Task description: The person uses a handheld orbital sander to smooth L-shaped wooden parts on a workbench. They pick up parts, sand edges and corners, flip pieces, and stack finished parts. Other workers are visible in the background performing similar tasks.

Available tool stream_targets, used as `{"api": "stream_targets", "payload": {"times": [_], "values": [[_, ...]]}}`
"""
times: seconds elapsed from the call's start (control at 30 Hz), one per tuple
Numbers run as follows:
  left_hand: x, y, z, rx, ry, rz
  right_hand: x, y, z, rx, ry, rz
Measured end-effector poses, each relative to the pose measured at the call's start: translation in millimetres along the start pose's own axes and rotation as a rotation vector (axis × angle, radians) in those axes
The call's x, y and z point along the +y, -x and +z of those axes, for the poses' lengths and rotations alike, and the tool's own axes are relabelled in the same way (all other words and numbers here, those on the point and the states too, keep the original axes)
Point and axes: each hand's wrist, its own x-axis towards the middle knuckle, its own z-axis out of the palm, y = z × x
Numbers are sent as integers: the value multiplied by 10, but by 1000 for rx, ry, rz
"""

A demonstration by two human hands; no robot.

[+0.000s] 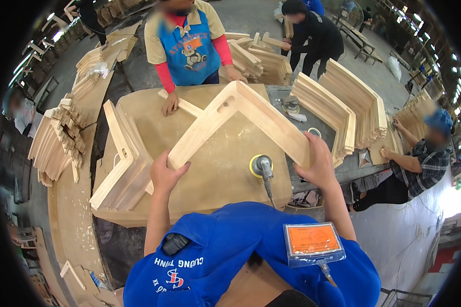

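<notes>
Brown-covered desk [200, 190] bears a sander [263, 167] and stacked frames [124, 176], while left hand [167, 173] and right hand [318, 157], each closed around one end, hold over it a V-shaped wooden frame [206, 126], corner joined, remaining work indeterminable.

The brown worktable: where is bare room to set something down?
The brown worktable is bare between the left hand and the sander, and between the left frame stack and the held wooden frame. Crowded: its left edge, under that stack; the dark bench at right carries stacked frames.
</notes>
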Motion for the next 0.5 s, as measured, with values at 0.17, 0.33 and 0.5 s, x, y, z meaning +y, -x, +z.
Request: {"api": "stream_targets", "payload": {"times": [0.17, 0.33, 0.5], "values": [[42, 62, 76, 50, 112, -76, 40, 6, -28, 224, -3, 146], [11, 92, 136, 37, 190, -139, 47, -37, -9, 230, -266, 271], [-118, 112, 164, 13, 223, -106, 10, -37, -26, 217, -335, 286]]}}
